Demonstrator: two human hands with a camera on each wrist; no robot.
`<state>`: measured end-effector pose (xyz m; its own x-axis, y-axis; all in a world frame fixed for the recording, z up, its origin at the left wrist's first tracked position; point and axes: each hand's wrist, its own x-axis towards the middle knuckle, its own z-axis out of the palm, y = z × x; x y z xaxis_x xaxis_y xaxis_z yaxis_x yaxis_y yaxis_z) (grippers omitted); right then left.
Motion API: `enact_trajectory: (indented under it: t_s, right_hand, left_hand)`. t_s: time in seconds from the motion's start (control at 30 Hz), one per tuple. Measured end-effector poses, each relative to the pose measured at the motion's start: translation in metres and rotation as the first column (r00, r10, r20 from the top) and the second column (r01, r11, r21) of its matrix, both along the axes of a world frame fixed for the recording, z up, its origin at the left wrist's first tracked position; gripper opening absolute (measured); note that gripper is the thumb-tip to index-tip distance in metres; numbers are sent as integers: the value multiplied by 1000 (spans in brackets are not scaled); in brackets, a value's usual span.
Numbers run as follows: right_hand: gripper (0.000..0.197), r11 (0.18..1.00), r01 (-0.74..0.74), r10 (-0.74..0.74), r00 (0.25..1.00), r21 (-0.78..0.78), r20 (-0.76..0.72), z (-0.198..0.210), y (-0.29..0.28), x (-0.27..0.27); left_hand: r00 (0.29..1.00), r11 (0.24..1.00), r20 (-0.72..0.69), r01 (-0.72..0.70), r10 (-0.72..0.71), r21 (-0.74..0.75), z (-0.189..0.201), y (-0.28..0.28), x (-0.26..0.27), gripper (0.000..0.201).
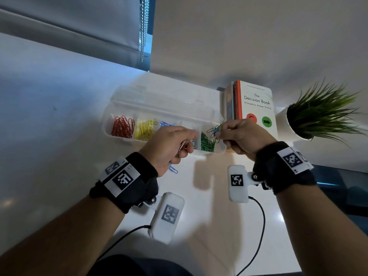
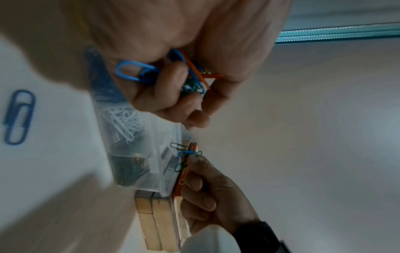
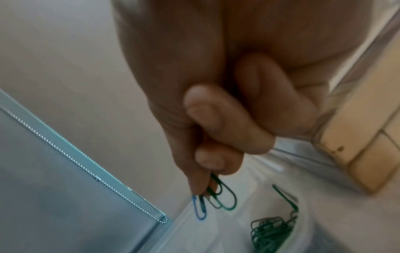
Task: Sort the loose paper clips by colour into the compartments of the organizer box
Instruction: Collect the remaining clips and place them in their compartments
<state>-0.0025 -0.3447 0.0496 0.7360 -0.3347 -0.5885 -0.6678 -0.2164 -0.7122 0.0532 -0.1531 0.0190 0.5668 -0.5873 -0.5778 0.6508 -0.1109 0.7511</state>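
Holding mixed clips point(image 2: 184, 75) bunched in the left hand point(image 1: 169, 145), pinching green and blue clips point(image 3: 213, 198) in the right hand point(image 1: 242, 134) above the organizer box point(image 1: 111, 134). Better to release only green over the green compartment point(image 1: 208, 143), keeping blue back.

Black wristbands point(image 1: 137, 176), white tagged cameras point(image 1: 168, 216)

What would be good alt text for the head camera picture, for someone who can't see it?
Two hands hold small bunches of paper clips over a clear organizer box on a white table; its compartments hold red, yellow, blue and green clips. One blue clip lies loose on the table. A book and a potted plant stand to the right.
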Motion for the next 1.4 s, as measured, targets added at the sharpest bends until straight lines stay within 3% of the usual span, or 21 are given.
enact_trajectory:
  t_s: [0.23,0.37,0.6,0.77,0.9,1.0,1.13,1.27,1.4]
  right_hand:
    - [28,984,37,-55,994,171,98,1,-2,-6]
    - [19,982,42,-68,988,187,139,2,0,-6]
    - [23,979,59,-89,985,195,147,-4,4,-8]
    - [19,985,83,-97,991,154,87,-5,1,-11]
    - [37,995,89,-92,992,44,82,-8,-1,-7]
    - [17,993,28,-22,998,-113,55,-8,1,-4]
    - [13,964,42,-15,994,-264,105,-9,0,-4]
    - [17,956,55,-18,991,-287,132,-9,2,-8]
    - [26,992,15,0,992,-123,125,-4,9,-8]
  left_hand:
    - [986,997,164,24,-36,72,7,-21,1,15]
    - [981,987,160,89,-110,132,9,-33,-3,8]
    - [978,986,191,58,-88,157,6,-42,-6,19]
    - [967,981,230,67,-108,182,7,-43,-4,19]
    - [958,974,247,94,-145,207,6,-39,-2,13]
    - [951,972,256,119,-171,204,5,-37,-2,9]
    - [946,968,269,122,-181,220,5,-36,0,7]
    - [928,963,314,129,-202,236,2,-35,0,9]
    - [897,956,369,158,-243,247,1,-35,-1,9]
